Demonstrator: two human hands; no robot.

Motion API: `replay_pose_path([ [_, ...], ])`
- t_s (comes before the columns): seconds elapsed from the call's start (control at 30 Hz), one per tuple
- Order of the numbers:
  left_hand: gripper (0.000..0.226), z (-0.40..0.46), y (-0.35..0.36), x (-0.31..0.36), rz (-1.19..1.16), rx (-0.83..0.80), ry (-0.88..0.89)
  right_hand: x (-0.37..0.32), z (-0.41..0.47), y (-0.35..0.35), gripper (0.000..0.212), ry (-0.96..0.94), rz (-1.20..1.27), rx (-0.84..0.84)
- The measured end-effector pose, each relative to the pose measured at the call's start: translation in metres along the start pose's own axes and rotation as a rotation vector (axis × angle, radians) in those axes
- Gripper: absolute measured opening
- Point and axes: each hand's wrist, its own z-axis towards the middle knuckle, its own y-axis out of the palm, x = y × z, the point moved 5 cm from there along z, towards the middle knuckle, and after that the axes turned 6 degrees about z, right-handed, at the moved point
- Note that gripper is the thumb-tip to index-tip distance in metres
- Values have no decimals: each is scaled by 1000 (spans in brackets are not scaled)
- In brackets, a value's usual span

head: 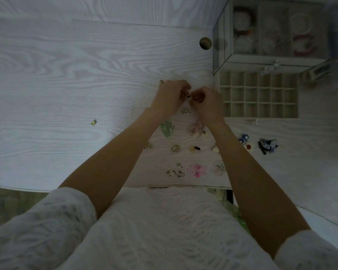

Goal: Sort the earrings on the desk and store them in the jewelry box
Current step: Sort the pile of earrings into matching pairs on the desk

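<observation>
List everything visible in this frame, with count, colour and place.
jewelry box: one, clear-walled, desk's far right.
compartment tray: one, cream, in front of the box.
earrings: many, pink, green, gold, blue, near desk edge.
stray earring: one, gold, alone at left.
cable hole: one, dark, left of the box.
desk: one, pale woodgrain.
small earring: one, dark, pinched between both hands.
left hand, right hand: two, fingers curled.

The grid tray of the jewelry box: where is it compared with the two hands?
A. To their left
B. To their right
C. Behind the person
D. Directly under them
B: the grid tray lies right of the left hand and right hand, which pinch a small earring.
</observation>
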Motion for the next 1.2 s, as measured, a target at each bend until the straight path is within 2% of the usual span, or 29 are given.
replay_pose_path([
  [0.2,29,-2,-6,4,3,8,-5,-2,0,-1,16,-25,-6,-7],
  [0.3,29,-15,-21,2,44,69,31,-10,-8,-3,16,-184,-166,-20],
  [0.43,16,-65,-59,-9,35,321,65,-37,-37,-10,14,-472,-246,59],
  [0.53,14,-123,-80,-37,23,449,-41,-53,-59,10,12,-553,-232,-54],
  [0.6,13,-165,-86,-65,38,481,-193,-64,-72,36,10,-622,-213,-165],
  [0.7,18,-214,-81,-99,92,467,-459,-78,-84,71,14,-674,-179,-314],
  [0.8,37,-240,-62,-110,102,390,-612,-90,-85,103,18,-680,-164,-443],
  [0.87,48,-242,-49,-109,69,342,-609,-97,-81,121,23,-669,-176,-527],
  [0.97,48,-234,-38,-105,41,348,-604,-108,-75,143,36,-720,-210,-587],
  [1.07,37,-217,-39,-100,-1,416,-575,-121,-73,167,42,-853,-271,-687],
  [1.2,17,-210,-43,-101,-30,436,-491,-129,-78,179,31,-953,-355,-777],
])
